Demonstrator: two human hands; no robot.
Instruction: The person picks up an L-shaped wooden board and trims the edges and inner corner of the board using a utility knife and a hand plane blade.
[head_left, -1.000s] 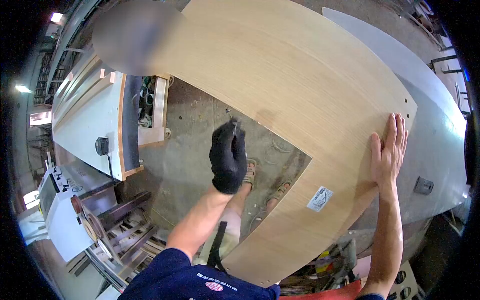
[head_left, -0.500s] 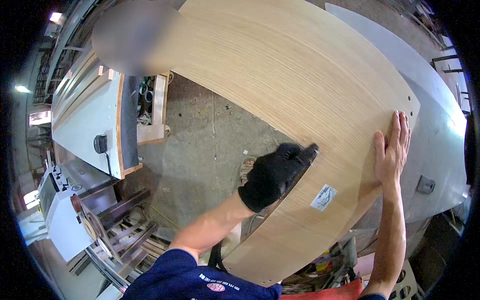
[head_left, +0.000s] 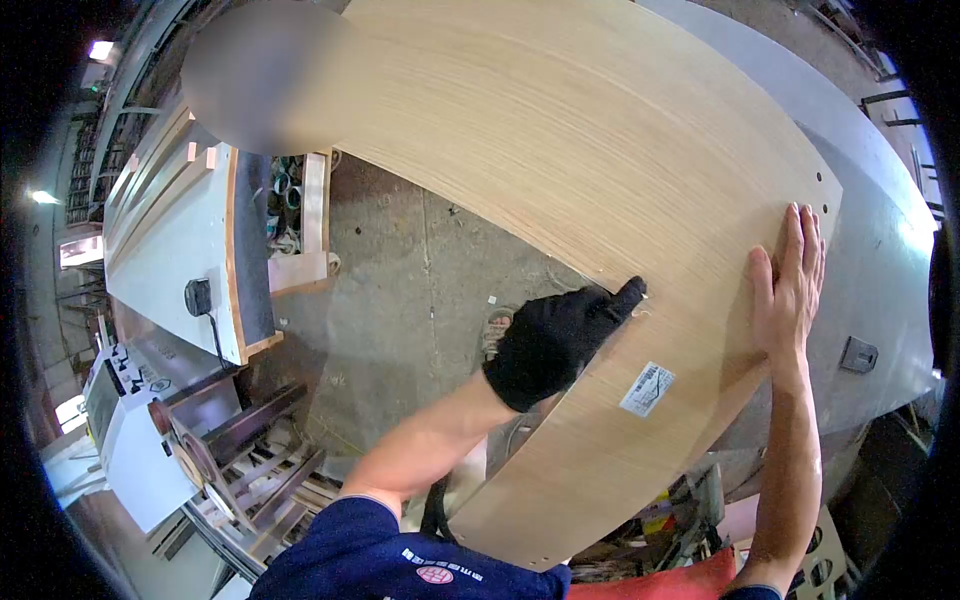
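A large L-shaped wooden panel (head_left: 560, 130) with pale grain lies across the view, a printed label (head_left: 648, 389) stuck on its lower part. My left hand (head_left: 560, 340), in a black glove, is closed at the panel's inner corner, its thumb and fingers over the edge. What it holds, if anything, is hidden. Small pale shavings (head_left: 641, 312) lie beside its fingertips. My bare right hand (head_left: 790, 285) rests flat on the panel near its right edge, fingers stretched out, below two small holes.
A grey curved surface (head_left: 880, 260) extends under the panel at the right. To the left are a white-topped bench (head_left: 180, 250) with wooden strips, a black device (head_left: 198, 297) and a wooden frame (head_left: 316, 210). Concrete floor (head_left: 380, 250) shows between. A blurred patch covers the upper left.
My left hand has moved right from over the floor to the panel's inner corner. Shavings now show there. My right hand stays flat on the panel.
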